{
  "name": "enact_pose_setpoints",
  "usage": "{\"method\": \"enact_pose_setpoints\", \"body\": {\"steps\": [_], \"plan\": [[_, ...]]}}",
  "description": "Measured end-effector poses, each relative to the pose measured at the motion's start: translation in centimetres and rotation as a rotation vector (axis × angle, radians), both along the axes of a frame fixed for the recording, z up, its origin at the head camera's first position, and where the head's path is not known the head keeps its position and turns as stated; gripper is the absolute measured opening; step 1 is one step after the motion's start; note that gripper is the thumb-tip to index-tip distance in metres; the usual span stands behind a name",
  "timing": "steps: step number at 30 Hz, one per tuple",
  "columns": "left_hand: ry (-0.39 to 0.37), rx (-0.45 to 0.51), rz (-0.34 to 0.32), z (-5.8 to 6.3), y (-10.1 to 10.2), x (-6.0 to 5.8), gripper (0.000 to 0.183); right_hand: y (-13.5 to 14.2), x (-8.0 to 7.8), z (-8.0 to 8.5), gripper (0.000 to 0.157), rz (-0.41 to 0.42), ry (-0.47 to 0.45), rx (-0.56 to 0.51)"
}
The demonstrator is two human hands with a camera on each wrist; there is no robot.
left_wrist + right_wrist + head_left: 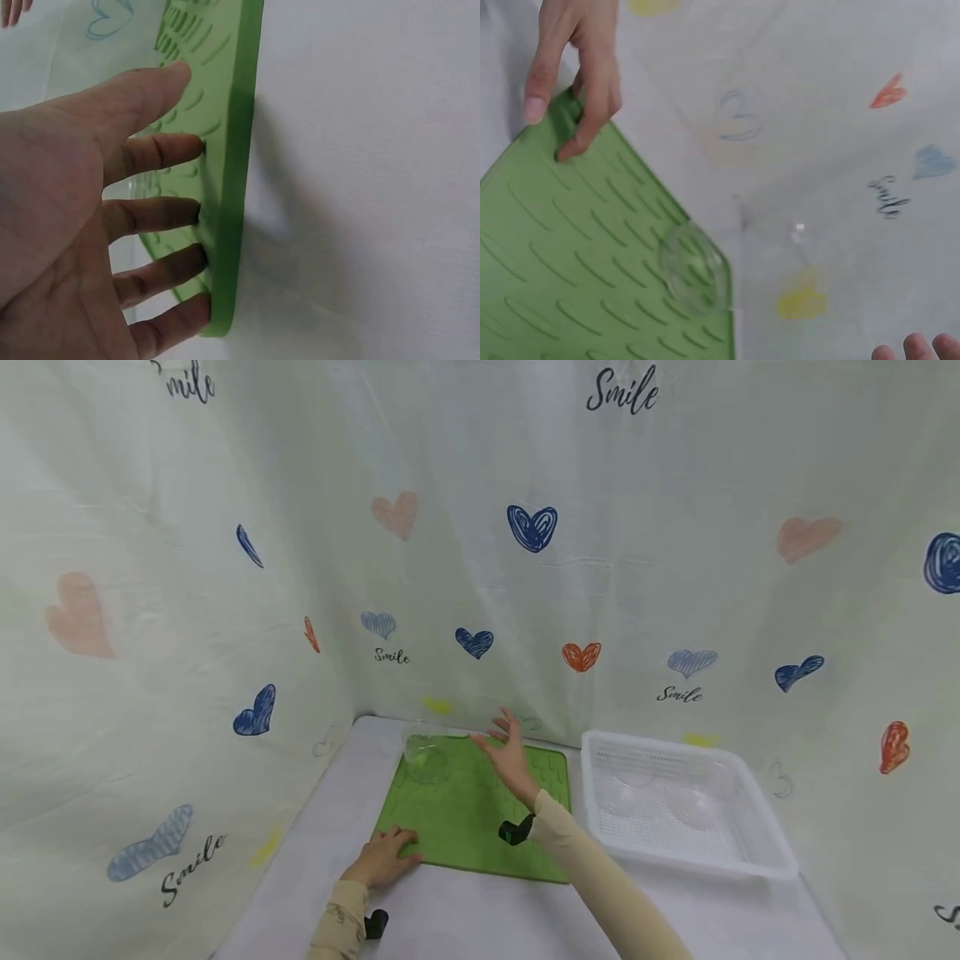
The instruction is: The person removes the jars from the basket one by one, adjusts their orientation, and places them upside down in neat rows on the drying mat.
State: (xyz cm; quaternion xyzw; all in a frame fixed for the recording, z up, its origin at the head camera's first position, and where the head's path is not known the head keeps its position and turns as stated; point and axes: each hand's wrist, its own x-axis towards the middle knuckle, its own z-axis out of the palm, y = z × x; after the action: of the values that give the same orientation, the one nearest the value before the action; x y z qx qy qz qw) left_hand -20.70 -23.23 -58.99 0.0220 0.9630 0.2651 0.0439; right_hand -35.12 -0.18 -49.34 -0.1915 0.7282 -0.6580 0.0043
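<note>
A green mat (457, 818) with raised curved ridges lies on the table. My left hand (384, 857) rests at its near left corner; in the left wrist view the fingertips (191, 148) touch the ridged surface near the mat's edge. Above the mat's far half, my right hand (510, 760) is raised with its fingers spread and nothing held. A clear, see-through container (426, 753) stands on the far left corner of the mat, left of the right hand. Its round base (697, 270) shows in the right wrist view.
To the right of the mat stands a white plastic basket (675, 860) with perforated walls, holding clear round containers (697, 802). A pale curtain (480, 568) printed with hearts and "Smile" hangs behind and beside the white-covered table (480, 910).
</note>
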Motion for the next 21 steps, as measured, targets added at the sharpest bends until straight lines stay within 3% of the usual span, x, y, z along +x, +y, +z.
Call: {"method": "enact_pose_setpoints", "body": {"steps": [10,15,19,21], "plan": [[-0.02,-0.006,0.002,0.0,0.0,-0.4,0.042,7.2,1.8,3.0,0.078,-0.064,0.065,-0.063],[-0.028,-0.005,-0.007,0.1,0.0,-0.6,0.041,10.2,4.0,5.2,0.079,-0.077,0.093,-0.051],[-0.03,-0.006,-0.017,0.1,0.1,-0.8,0.039,12.5,5.5,6.5,0.082,-0.144,0.132,-0.034],[-0.027,-0.004,-0.023,0.1,0.1,-1.0,0.039,14.1,5.5,6.4,0.083,-0.187,0.14,-0.047]]}}
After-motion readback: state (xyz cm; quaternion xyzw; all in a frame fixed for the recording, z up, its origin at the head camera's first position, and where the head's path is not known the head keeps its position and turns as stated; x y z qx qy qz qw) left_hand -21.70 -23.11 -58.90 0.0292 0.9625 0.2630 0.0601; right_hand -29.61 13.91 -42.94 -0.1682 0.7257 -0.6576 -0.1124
